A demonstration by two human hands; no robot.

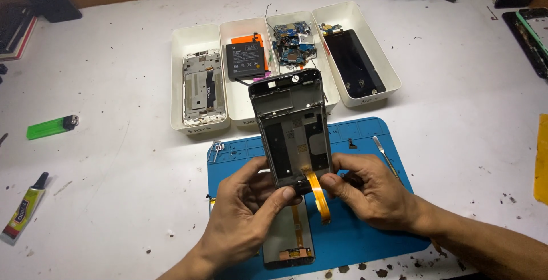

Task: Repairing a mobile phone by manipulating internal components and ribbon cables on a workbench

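Observation:
My left hand (245,208) and my right hand (368,191) both grip the lower end of a grey phone frame (294,129), held tilted up above a blue work mat (365,240). An orange flex cable (319,197) hangs from the frame's bottom between my thumbs. Beneath my left hand a phone screen panel (288,240) with its own thin orange flex lies flat on the mat.
Several white trays (177,74) behind the mat hold a silver frame (202,86), a black battery (246,60), circuit boards (292,43) and a dark screen (355,63). A green lighter (50,127) and glue tube (24,208) lie left. A metal pry tool (383,148) rests on the mat's right.

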